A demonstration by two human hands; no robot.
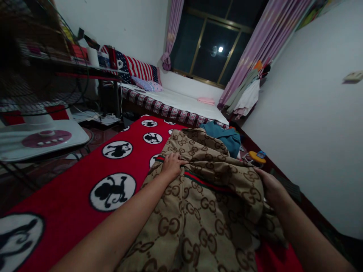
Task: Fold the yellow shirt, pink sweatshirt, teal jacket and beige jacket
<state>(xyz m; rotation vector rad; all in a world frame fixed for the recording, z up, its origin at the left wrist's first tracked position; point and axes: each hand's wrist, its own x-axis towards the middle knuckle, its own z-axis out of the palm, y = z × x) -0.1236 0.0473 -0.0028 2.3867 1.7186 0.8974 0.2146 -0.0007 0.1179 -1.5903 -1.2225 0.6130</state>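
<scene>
A tan garment [208, 204] with a brown letter pattern is spread over the red blanket, creased on its right side. A green and red striped band runs across its middle. My left hand [172, 166] lies on the cloth by this band, fingers reaching to the right and nothing plainly gripped. At the garment's right side, my right hand [269, 185] holds a raised fold between thumb and fingers; part of those fingers is hidden behind the fabric.
The red blanket [76, 189] has round monkey prints. Beyond the garment lies a teal cloth [224, 138]. A fan base [45, 139] stands at left, below a cluttered desk [104, 71]. A white-topped bed [176, 99] is under the window, and clothes [246, 98] hang near the right wall.
</scene>
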